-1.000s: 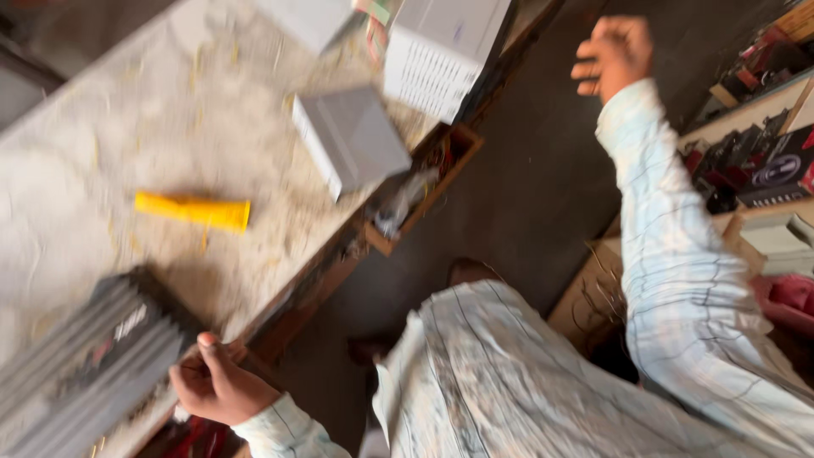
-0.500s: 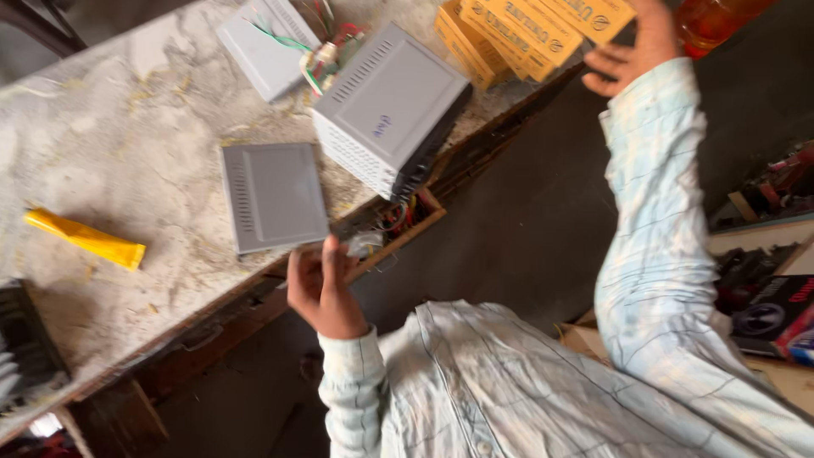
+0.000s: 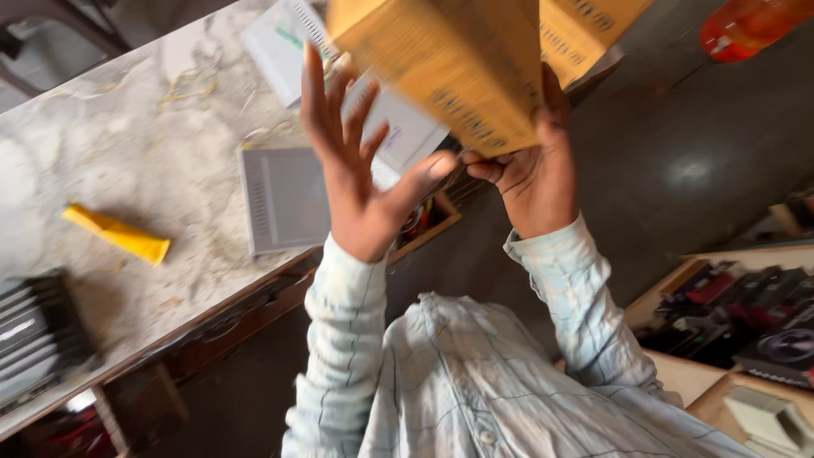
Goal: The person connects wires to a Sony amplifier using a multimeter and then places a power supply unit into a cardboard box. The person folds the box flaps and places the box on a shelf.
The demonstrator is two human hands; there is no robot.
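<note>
Hands up on a cardboard box

Right hand (image 3: 534, 174) grips the yellow-brown box (image 3: 441, 68) from beneath, above the bench (image 3: 127, 170); left hand (image 3: 356, 182) is spread wide open alongside. Looks stiff, light; best cradled under its corners.

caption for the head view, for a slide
Right hand grips a yellow box from below while the open left hand reaches for it, above a marble table.

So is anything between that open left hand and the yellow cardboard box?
Nothing visible. The right hand grips the yellow cardboard box from below, and the left hand, fingers spread, is right beside it with only air between. The grey flat boxes lie lower down on the marble table.
</note>
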